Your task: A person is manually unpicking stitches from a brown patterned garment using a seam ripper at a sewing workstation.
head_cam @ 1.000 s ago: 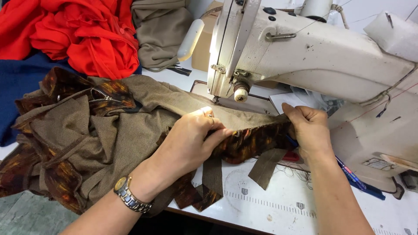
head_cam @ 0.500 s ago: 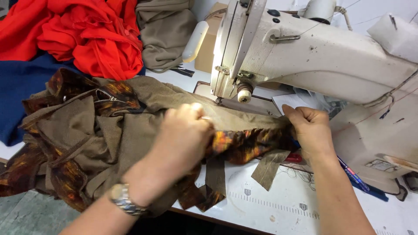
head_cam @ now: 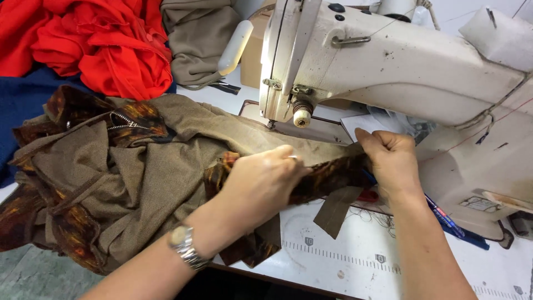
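Fingers of the left hand (head_cam: 261, 180) are pinching the brown garment (head_cam: 139, 172) closed along its dark patterned edge, while the right hand (head_cam: 391, 161) is gripping the far end, stretching it taut before the sewing machine (head_cam: 388, 61); white table (head_cam: 344, 266) is lying open nearside.

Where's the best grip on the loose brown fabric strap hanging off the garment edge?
Probably the free lower end of the loose brown fabric strap, pinched from the near side. It lies flat on the white table, clear of the left hand, the right hand and the cream sewing machine. Its upper end tucks under the brown patterned garment, so gripping there would drag the cloth.
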